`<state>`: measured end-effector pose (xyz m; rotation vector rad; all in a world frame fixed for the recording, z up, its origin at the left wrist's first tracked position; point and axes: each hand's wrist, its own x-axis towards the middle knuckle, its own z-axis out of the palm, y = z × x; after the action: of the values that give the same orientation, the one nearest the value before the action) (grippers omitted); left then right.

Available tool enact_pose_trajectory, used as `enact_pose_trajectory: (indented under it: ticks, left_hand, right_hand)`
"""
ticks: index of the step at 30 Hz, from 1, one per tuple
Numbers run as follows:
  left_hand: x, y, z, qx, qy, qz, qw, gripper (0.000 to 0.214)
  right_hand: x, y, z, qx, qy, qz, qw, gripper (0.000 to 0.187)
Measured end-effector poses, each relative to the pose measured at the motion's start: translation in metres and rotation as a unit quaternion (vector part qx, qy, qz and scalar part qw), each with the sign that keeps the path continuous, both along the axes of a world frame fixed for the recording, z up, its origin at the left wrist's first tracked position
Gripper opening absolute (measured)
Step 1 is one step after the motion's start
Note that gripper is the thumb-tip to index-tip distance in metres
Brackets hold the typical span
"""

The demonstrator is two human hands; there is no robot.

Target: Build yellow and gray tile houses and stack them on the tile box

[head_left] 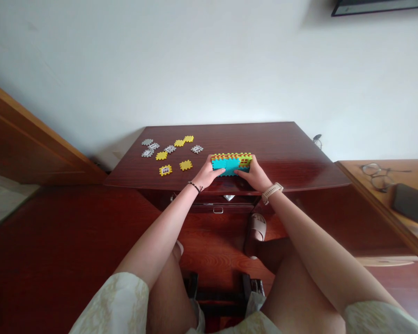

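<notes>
My left hand and my right hand grip the two ends of a block of interlocking plastic toy tiles, with its cyan face toward me and orange, yellow and green notched edges on top. My fingers rest on the cyan face and hide part of it. The block sits on a polished dark red wooden desk. Left of my left hand lie several loose yellow tiles and several grey tiles with small window openings.
A drawer with a metal pull sits under the desk's front edge. A brown slipper rests on the floor near my legs. A wooden side surface at right holds eyeglasses and a dark flat object.
</notes>
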<state>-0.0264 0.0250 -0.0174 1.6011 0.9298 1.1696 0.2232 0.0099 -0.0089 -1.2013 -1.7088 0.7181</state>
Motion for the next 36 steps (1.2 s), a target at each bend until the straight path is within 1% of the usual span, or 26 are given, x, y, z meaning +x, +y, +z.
enact_pose_trajectory:
  ticks: [2, 6, 10, 15, 18, 23, 25, 31, 36]
  left_hand:
    - [-0.001, 0.001, -0.001, 0.008, 0.007, 0.0, 1.0, 0.065]
    - [0.0, 0.001, -0.001, 0.025, 0.029, 0.024, 0.999, 0.063]
    - [0.002, -0.003, 0.002, 0.019, 0.022, 0.029, 0.999, 0.057]
    - [0.005, -0.005, 0.006, 0.011, 0.014, 0.036, 0.999, 0.057]
    - [0.006, -0.006, 0.009, -0.002, 0.008, 0.032, 0.999, 0.053]
    - [0.006, -0.007, 0.012, -0.014, 0.006, 0.027, 1.0, 0.049]
    - [0.006, -0.008, 0.014, -0.021, 0.011, 0.025, 0.999, 0.049]
    - [0.006, -0.01, 0.015, -0.024, 0.025, 0.035, 0.999, 0.052]
    - [0.006, -0.009, 0.012, -0.023, 0.024, 0.03, 0.999, 0.054]
  right_hand:
    - [0.0, 0.0, 0.0, -0.001, -0.001, -0.003, 1.0, 0.062]
    - [0.003, -0.001, 0.002, 0.007, -0.016, -0.018, 1.0, 0.058]
    - [0.006, -0.003, 0.006, 0.019, -0.032, -0.018, 0.999, 0.056]
    - [0.007, -0.001, 0.007, 0.028, -0.044, -0.016, 0.999, 0.058]
    - [0.01, 0.002, 0.006, 0.026, -0.038, -0.002, 0.999, 0.059]
    - [0.023, 0.005, 0.009, 0.0, -0.037, 0.061, 0.997, 0.06]
    - [0.027, 0.006, 0.009, -0.004, -0.042, 0.073, 0.996, 0.06]
    - [0.027, 0.006, 0.01, -0.001, -0.044, 0.075, 0.996, 0.057]
    - [0.024, 0.005, 0.013, 0.01, -0.061, 0.063, 0.996, 0.055]
